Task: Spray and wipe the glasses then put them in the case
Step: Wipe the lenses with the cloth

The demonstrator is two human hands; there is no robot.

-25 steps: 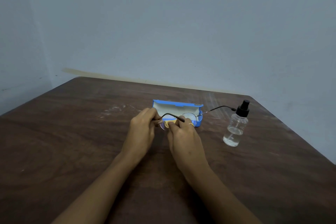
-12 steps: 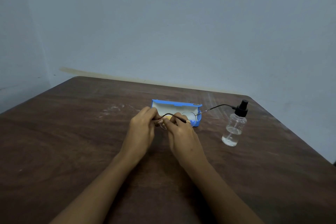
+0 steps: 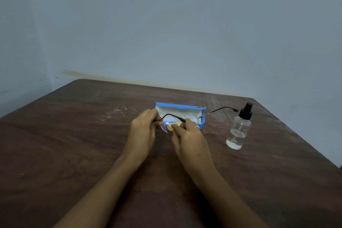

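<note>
Thin metal-framed glasses (image 3: 190, 117) with round lenses and dark temple tips are held above the table in front of the open blue case (image 3: 180, 107). My left hand (image 3: 143, 131) pinches the frame at its left end. My right hand (image 3: 188, 135) pinches a small yellow cloth (image 3: 173, 126) against the left lens. The right temple sticks out toward the spray bottle (image 3: 238, 129). The case's pale lining faces me; its lower half is partly hidden behind my hands.
The clear spray bottle with a black pump top stands upright to the right, a little liquid in its bottom. Everything sits on a dark wooden table (image 3: 74, 153) against a pale blue wall. White scuff marks lie left of the case.
The cloth has shifted a little on the left lens under my right hand's fingers. My left hand keeps its hold on the frame. Case and bottle stay put.
</note>
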